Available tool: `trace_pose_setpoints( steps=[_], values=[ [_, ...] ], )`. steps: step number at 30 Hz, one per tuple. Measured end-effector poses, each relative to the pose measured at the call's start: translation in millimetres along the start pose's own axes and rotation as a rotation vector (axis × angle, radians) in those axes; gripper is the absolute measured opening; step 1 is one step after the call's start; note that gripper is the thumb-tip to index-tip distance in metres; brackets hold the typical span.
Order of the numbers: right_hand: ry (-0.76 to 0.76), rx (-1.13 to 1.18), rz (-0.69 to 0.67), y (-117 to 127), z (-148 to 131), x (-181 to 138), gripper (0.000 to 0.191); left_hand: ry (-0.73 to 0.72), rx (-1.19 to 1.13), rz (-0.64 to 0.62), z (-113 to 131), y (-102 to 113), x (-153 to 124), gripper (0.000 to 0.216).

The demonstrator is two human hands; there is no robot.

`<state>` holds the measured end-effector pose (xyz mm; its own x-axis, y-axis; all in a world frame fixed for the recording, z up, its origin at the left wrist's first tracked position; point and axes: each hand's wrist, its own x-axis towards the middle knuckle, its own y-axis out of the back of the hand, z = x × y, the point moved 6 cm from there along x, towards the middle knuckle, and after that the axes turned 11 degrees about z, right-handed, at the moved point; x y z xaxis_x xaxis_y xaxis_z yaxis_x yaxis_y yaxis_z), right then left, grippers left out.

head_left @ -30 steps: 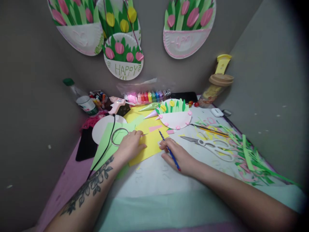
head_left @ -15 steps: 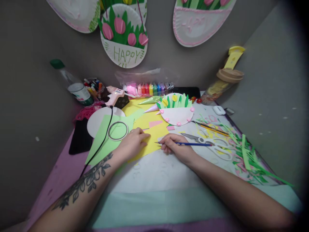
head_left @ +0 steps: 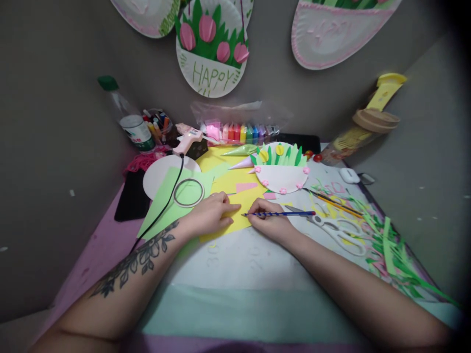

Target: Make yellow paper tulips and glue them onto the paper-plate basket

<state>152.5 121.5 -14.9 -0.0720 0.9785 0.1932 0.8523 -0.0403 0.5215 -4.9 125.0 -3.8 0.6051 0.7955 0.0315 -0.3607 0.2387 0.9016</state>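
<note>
My left hand [head_left: 211, 214] lies on a sheet of yellow paper [head_left: 245, 221], index finger stretched out and pressing on it. Between the fingers of my right hand [head_left: 270, 220] is a blue pencil [head_left: 283, 214], its tip pointing left at the yellow paper near my left fingertip. Whether the tip touches the paper I cannot tell. Beyond the hands stands a paper-plate flower basket [head_left: 281, 179] with green leaves, yellow flowers and small pink blossoms. White-handled scissors [head_left: 336, 228] lie right of my right hand. Light green paper [head_left: 164, 201] and a roll of tape [head_left: 188, 192] lie beside my left hand.
A pink glue gun [head_left: 188, 139] trails a black cord over the green paper. Paper scraps [head_left: 390, 255] are heaped at the right edge. Farther back are a bottle [head_left: 136, 132], a cup of markers [head_left: 158, 125], coloured clay packs [head_left: 243, 132] and a lidded cup [head_left: 353, 135]. Decorated plates [head_left: 213, 73] hang on the wall.
The whole view has shifted, with things sitting farther right. My right hand has turned slightly and the pencil tip is closer to my left index finger, which is straighter now.
</note>
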Motion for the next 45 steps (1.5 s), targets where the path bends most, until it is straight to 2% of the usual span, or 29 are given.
trace_pose_setpoints(
  steps=[15, 35, 45],
  values=[
    [0.003, -0.019, -0.004, -2.8, 0.8, 0.7, 0.005, -0.022, 0.027, 0.024, 2.6, 0.6, 0.6, 0.043],
    [-0.041, 0.045, -0.138, -5.9, 2.1, -2.8, 0.006, 0.012, 0.027, 0.005, 0.9, 0.1, 0.0, 0.044],
    [-0.048, 0.091, -0.164, -6.0, 2.7, -3.5, 0.008, 0.022, 0.039, -0.006, -0.5, -1.2, -0.1, 0.045]
  ],
)
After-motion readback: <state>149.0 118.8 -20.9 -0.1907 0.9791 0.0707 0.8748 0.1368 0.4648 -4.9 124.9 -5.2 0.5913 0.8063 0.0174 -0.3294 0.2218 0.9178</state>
